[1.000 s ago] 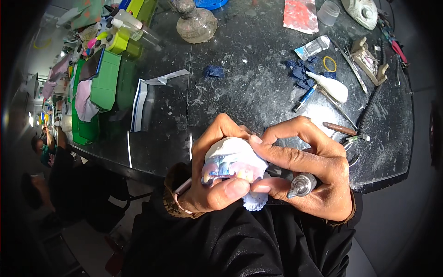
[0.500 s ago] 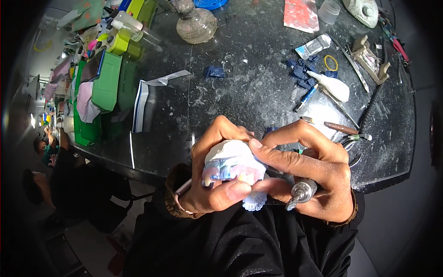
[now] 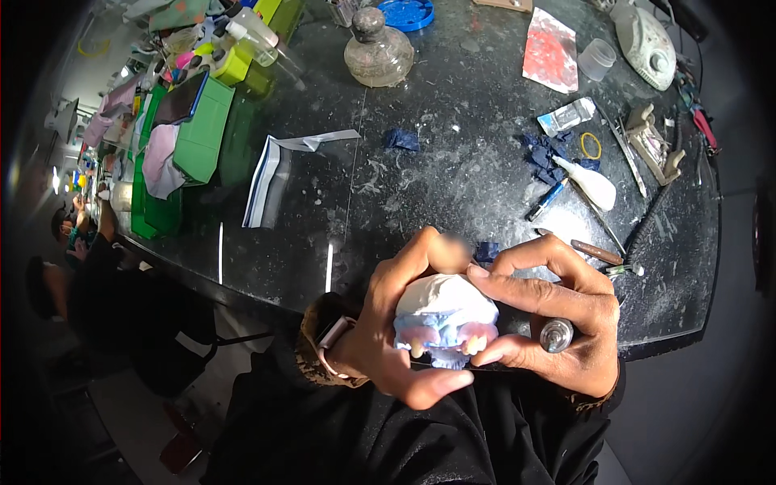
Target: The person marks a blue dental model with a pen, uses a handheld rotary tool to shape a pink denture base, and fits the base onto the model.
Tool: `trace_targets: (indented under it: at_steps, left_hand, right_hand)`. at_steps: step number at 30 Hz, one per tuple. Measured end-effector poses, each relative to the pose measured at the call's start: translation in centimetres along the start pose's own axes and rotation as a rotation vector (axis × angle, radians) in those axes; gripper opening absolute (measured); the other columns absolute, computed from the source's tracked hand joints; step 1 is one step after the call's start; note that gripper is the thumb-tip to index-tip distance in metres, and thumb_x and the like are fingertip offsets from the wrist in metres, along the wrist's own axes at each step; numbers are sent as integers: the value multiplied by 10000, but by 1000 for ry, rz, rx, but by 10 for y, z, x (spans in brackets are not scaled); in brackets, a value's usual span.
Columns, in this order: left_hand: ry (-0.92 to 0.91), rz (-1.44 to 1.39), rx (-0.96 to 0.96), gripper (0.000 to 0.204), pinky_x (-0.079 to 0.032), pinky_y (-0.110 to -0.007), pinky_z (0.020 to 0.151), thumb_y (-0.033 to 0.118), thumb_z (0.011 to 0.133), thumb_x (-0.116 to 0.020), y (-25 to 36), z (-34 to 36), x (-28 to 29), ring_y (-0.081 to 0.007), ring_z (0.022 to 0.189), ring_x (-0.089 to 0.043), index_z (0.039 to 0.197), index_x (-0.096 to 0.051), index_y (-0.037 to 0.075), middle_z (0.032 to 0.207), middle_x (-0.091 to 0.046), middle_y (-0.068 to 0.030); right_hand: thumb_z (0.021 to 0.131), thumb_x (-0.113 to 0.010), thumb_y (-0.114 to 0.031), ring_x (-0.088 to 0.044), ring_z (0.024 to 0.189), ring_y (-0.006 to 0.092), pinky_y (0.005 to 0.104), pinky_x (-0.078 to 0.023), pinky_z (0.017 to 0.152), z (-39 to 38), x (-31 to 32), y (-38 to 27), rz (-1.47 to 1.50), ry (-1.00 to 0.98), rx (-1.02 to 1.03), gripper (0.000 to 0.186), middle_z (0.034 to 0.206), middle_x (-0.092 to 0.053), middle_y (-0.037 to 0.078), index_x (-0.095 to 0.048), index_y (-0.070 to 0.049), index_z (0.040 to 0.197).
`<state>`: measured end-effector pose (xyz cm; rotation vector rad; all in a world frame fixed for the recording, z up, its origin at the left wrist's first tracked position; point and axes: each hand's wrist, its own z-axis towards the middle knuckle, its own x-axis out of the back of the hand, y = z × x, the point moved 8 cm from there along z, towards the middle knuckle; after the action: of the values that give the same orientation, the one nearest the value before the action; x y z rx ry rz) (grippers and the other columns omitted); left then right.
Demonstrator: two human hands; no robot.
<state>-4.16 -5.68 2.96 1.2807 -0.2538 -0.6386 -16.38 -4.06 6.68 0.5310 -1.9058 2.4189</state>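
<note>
A: Where's the dental model (image 3: 446,301)?

B: Up in both hands at the near edge of the black worktop (image 3: 436,194), white base uppermost, pink gums and a few teeth below

A: And the left hand (image 3: 380,333)?

B: Curled part-way round the model's left side, thumb stretched out under its front; whether that thumb touches it, I can't tell

A: The right hand (image 3: 590,323)?

B: Bent round a metal tool (image 3: 556,335), with index fingertip and thumb tip at the model's right side

A: What's on the worktop?

B: A white squeeze bottle (image 3: 594,187) toward the right edge, beside dark blue scraps (image 3: 543,158); a green bin (image 3: 208,133) by the left edge; a round glass vessel (image 3: 378,58) near the far edge
</note>
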Motion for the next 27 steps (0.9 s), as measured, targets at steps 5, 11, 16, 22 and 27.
trace_targets:
  at_steps: [5, 11, 16, 22, 27]
  left_hand:
    - [24, -119, 110, 681, -365, -365, 865, 552, 601, -590, -11, -6, 3, -181, 770, -513, 934, -391, -8, 828, -524, -124]
    - [17, -154, -84, 488, -401, -308, 633, 360, 663, -575, -1, -2, 2, -155, 682, -473, 910, -408, -27, 773, -518, -114]
    - [60, -215, -87, 457, -411, -311, 631, 351, 681, -573, -3, -4, 2, -155, 677, -491, 896, -410, -17, 779, -552, -122]
    - [-42, -88, -63, 523, -411, -333, 675, 424, 696, -573, 1, -1, 3, -159, 703, -491, 923, -396, -13, 805, -537, -133]
    - [-125, -20, 58, 623, -406, -349, 732, 513, 683, -583, -5, -10, -1, -164, 731, -479, 952, -377, -10, 838, -507, -137]
  right_hand:
    - [507, -841, -345, -585, 793, 178, 302, -451, 717, 2, 0, -1, -54, -5, -4, 592, 856, -607, 88, -707, -39, 997]
    - [604, -835, -180, -623, 850, 208, 320, -505, 739, 5, -1, -9, -48, -129, 13, 538, 941, -590, 95, -664, -22, 1089]
    - [593, -843, -198, -616, 835, 205, 314, -497, 726, 5, -1, -9, -64, -140, 8, 562, 940, -586, 102, -662, -19, 1093]
    - [565, -853, -263, -610, 841, 217, 317, -492, 728, 6, -4, -6, -69, -132, 16, 619, 939, -572, 117, -658, -13, 1096]
    - [439, -797, -535, -557, 760, 183, 300, -425, 691, 4, -3, 0, -98, -7, 23, 773, 809, -587, 85, -700, -17, 1004]
